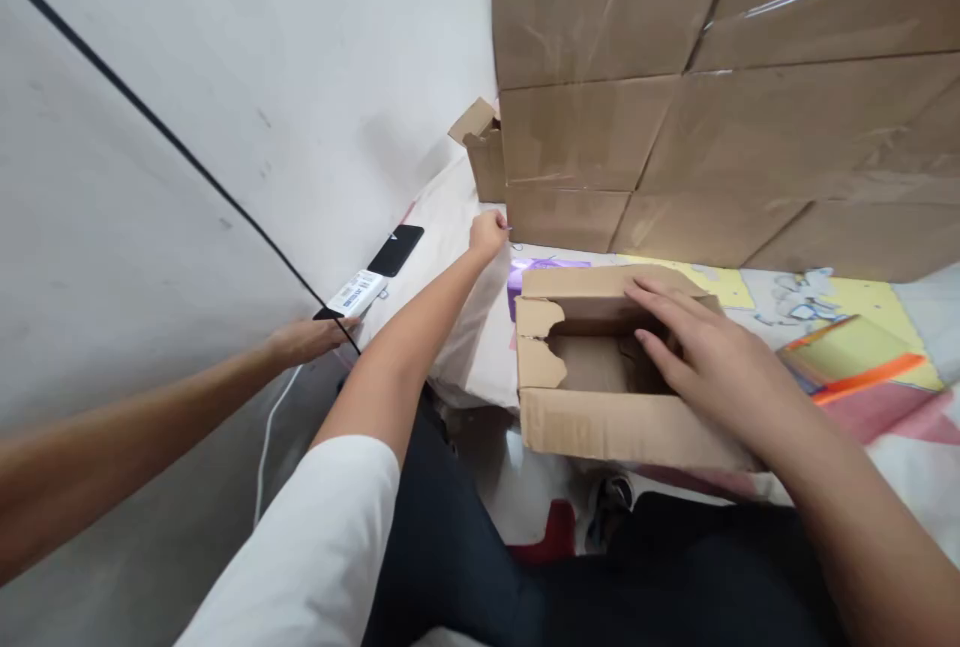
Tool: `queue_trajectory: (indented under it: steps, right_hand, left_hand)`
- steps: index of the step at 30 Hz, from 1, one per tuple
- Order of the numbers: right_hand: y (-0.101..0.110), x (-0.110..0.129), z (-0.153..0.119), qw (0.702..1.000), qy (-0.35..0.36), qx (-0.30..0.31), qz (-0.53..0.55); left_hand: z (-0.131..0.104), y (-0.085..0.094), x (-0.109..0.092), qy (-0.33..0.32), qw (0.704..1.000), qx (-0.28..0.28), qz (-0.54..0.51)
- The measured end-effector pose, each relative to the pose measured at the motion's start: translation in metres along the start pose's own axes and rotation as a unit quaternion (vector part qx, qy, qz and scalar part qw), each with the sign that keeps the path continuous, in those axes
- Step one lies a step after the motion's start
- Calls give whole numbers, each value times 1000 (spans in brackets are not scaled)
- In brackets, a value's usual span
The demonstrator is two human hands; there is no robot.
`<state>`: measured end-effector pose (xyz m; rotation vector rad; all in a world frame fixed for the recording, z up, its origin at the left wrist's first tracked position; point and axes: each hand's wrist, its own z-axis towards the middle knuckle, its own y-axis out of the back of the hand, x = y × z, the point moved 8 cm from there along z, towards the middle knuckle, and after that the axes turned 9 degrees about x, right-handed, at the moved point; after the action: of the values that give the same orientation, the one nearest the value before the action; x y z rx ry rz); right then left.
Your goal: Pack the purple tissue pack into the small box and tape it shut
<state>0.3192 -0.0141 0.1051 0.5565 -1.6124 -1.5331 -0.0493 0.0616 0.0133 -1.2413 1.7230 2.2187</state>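
Note:
My left hand [489, 233] reaches to the far part of the bed-like covered surface, near the stacked cartons. Its fingers are pinched together; a tiny thin tip shows at them, too small to name. My right hand [705, 352] lies over the right end of an open cardboard box [630, 422], fingers stretched out and reaching into the opening. The box's flaps stand open, and its brown inside shows in part. Behind its left corner sits a purple box [516, 289], partly hidden by the cardboard box.
Large taped cartons [585, 137] stand at the back, beside a small open carton [486, 162]. Another person's hand [315, 337] touches a white labelled device [358, 293] near a black phone [397, 249]. A dark cord [172, 152] crosses the left. An orange-edged packet [862, 367] lies right.

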Motion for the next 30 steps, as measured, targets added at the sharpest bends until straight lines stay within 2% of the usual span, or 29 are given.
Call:
queue_trajectory:
  steps: [4,7,12,15,17,19,20,22,24,27,29,30]
  right_hand:
    - [1,1,0,1000,-2,9,13]
    - [2,2,0,1000,0,6,20]
    - [4,2,-1,1000,10,-10,26]
    - [6,1,-1,999,13,-15,30]
    - [6,1,0,999,10,-18,31]
    - [7,2,1,999,1,-27,26]
    - [7,3,1,999,-5,-33,21]
    - [8,9,0,999,-8,-41,11]
    - [13,15,-3,998,-1,-65,14]
    - [33,11,-15,989,-25,-142,37]
    - [45,-5,-23,979,-91,-177,33]
    - [48,-16,-26,975,-133,-175,28]
  left_hand:
    - [-5,3,8,30,1000,-8,-2]
    - [-11,9,5,33,999,-19,-11]
    - [-33,37,-10,-6,997,-55,-47]
    - [-68,53,-24,-47,995,-43,-76]
    - [-103,55,-35,-73,991,7,-108]
    - [-144,40,-48,-95,964,152,-196]
    - [-165,37,-53,-98,952,186,-223]
    - [-195,41,-58,-100,955,163,-225]
    - [-213,42,-64,-114,968,137,-176]
    - [-218,37,-68,-136,974,118,-137]
    - [-215,35,-64,-131,972,108,-162]
    - [-214,34,-62,-126,971,103,-176]
